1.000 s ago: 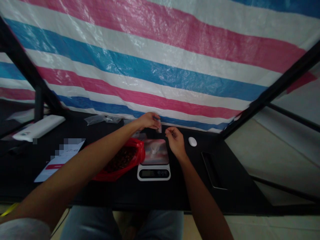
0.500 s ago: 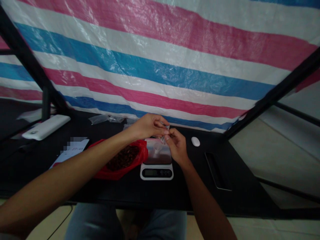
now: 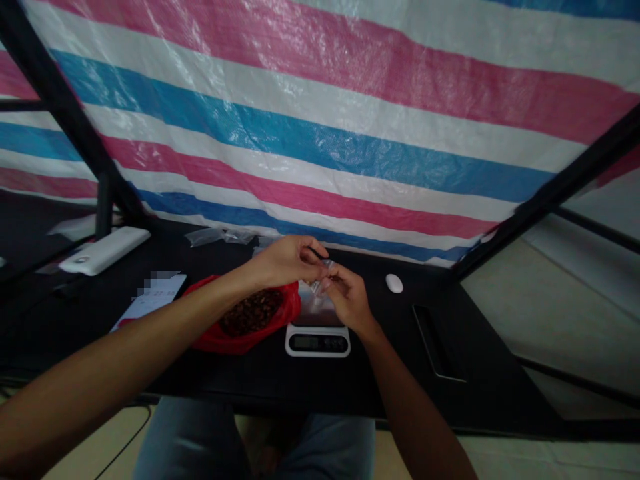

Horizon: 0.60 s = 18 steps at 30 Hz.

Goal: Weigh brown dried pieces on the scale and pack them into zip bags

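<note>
Apart a second ago, the left hand (image 3: 293, 260) and right hand (image 3: 350, 298) are meeting over the scale (image 3: 319, 342), both pinching a small clear bag (image 3: 315, 289) that is lying between them.

The left hand (image 3: 290, 261) and right hand (image 3: 353, 298) pinch a clear plastic bag (image 3: 316, 288) over the scale (image 3: 319, 342).

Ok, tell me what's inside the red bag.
Many small dark brown pieces show in the opening of the red bag. The left forearm crosses over part of it; whatever lies beneath that, or below the top layer, is hidden.
</note>
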Each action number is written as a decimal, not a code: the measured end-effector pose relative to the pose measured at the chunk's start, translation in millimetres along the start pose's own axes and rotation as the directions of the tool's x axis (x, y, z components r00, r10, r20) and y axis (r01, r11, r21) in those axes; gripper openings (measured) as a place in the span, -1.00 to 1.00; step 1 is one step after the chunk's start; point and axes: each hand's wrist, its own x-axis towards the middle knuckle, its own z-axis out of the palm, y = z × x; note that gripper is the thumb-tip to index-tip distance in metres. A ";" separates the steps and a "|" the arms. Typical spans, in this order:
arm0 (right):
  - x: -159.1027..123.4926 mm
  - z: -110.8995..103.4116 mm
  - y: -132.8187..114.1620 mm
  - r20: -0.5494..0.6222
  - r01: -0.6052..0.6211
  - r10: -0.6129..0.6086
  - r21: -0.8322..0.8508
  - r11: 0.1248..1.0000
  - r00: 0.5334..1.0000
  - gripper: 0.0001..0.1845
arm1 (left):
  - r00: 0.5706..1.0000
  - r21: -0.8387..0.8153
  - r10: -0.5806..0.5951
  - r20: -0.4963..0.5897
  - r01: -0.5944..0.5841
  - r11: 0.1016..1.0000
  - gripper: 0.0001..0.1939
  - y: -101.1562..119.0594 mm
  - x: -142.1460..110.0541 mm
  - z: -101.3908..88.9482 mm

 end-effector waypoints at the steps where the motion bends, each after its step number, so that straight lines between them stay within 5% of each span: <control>1: -0.4 0.7 0.1 0.005 0.000 0.000 -0.008 1.000 1.000 -0.62 | 1.000 0.025 -0.003 -0.012 0.003 1.000 -0.59 0.1 -1.4 0.1; 8: -0.6 2.5 -6.1 0.037 0.054 -0.051 -0.076 0.996 0.998 -0.72 | 0.999 0.055 0.035 -0.034 -0.033 0.998 -0.72 0.5 -10.5 1.2; 18: 0.2 1.5 -10.8 0.044 0.046 -0.041 -0.111 0.993 0.998 -0.66 | 0.991 0.000 -0.120 0.057 0.120 0.993 -0.68 0.4 -24.4 -11.1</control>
